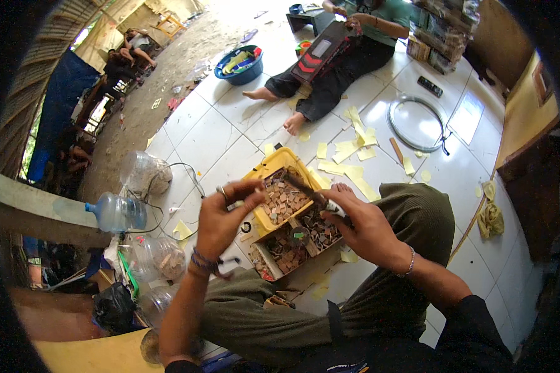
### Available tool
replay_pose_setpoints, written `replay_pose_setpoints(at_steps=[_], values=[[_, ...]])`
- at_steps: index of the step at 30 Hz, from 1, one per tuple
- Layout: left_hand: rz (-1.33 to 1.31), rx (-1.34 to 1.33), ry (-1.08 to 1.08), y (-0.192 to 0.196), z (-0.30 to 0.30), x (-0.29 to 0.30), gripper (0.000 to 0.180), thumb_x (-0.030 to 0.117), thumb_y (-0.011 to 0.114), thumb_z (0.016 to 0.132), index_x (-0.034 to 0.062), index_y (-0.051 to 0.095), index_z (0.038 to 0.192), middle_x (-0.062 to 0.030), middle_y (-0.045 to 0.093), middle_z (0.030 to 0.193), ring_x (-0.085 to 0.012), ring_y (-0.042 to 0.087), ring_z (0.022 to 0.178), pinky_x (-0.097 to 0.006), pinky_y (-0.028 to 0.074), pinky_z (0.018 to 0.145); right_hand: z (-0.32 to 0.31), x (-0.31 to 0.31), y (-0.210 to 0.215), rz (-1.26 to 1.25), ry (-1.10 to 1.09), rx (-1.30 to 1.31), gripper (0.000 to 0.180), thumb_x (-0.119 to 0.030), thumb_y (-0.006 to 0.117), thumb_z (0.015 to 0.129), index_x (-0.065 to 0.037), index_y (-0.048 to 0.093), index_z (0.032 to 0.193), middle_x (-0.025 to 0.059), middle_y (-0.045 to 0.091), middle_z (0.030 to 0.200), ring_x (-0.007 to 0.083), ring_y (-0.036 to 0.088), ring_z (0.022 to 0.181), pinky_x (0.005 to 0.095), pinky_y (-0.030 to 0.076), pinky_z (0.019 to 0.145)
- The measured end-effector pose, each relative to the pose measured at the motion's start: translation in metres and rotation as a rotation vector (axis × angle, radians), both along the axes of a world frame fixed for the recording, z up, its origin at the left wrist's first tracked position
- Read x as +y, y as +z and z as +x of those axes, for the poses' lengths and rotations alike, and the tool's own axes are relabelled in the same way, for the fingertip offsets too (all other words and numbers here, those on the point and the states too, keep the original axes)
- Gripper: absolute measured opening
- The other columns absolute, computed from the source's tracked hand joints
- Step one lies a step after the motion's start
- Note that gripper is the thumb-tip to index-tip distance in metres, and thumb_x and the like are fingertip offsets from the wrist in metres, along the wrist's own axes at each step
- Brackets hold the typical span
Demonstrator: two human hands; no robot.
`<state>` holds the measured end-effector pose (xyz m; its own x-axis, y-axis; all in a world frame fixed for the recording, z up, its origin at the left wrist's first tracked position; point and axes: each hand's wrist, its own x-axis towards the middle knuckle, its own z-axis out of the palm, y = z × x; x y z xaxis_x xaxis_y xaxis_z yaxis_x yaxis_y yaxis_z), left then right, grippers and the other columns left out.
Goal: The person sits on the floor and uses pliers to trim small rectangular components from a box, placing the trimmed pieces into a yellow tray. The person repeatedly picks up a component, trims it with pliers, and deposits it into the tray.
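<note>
My left hand [221, 217] is raised over the floor, its fingertips pinched on a small piece near the tip of a dark brush-like tool [305, 188]. My right hand [361, 224] grips that tool by its white-banded handle and points it up-left toward the left hand. Below both hands sits a yellow tray [274, 163] full of small brown tiles, with a cardboard box [274, 264] of darker tiles beside it. I sit cross-legged in olive trousers.
Clear plastic jugs [144, 173] and a blue-capped water bottle [115, 212] stand at my left. Yellow paper scraps [348, 152] litter the white tiled floor. Another person sits ahead holding a dark flat panel [320, 53], near a blue basin [239, 65]. A hoop [417, 121] lies at the right.
</note>
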<state>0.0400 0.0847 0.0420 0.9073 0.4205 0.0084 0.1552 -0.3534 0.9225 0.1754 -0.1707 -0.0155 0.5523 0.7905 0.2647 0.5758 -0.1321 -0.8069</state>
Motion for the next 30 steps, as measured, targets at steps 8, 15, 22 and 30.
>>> replay_pose_setpoints(at_steps=[8,15,22,30], values=[[-0.293,-0.19,0.162,-0.002,-0.037,-0.065,0.036,0.003,0.077,0.096,-0.0027,0.067,0.131,-0.0125,0.075,0.12,-0.0158,0.071,0.109,-0.03,0.059,0.095,-0.011,-0.003,0.003,-0.204,0.081,-0.306,0.077,0.004,0.07,0.079,-0.018,0.051,0.15,0.019,0.062,0.132,0.0416,0.066,0.116,0.0501,0.056,0.094],[-0.364,-0.196,0.183,-0.011,-0.043,-0.066,0.034,0.006,0.077,0.096,-0.0031,0.07,0.128,-0.013,0.077,0.116,-0.0145,0.073,0.103,-0.028,0.06,0.093,-0.015,-0.001,0.003,-0.236,0.112,-0.267,0.081,0.008,0.069,0.077,-0.019,0.051,0.152,0.0166,0.065,0.123,0.0394,0.068,0.102,0.0481,0.057,0.088],[-0.309,-0.163,0.204,-0.011,-0.047,-0.067,0.034,0.011,0.081,0.094,-0.0008,0.073,0.125,-0.0114,0.08,0.108,-0.0106,0.073,0.096,-0.026,0.06,0.086,-0.014,0.001,0.003,-0.23,0.118,-0.34,0.084,0.008,0.07,0.076,-0.021,0.051,0.152,0.0126,0.064,0.122,0.0379,0.068,0.102,0.0461,0.057,0.084],[-0.189,-0.156,0.211,-0.01,-0.05,-0.066,0.032,0.015,0.082,0.094,-0.0004,0.076,0.121,-0.01,0.08,0.103,-0.009,0.073,0.092,-0.024,0.059,0.082,-0.016,0.001,0.002,-0.263,0.086,-0.334,0.086,0.01,0.073,0.073,-0.023,0.052,0.15,0.011,0.064,0.115,0.0345,0.067,0.098,0.0453,0.056,0.084]])
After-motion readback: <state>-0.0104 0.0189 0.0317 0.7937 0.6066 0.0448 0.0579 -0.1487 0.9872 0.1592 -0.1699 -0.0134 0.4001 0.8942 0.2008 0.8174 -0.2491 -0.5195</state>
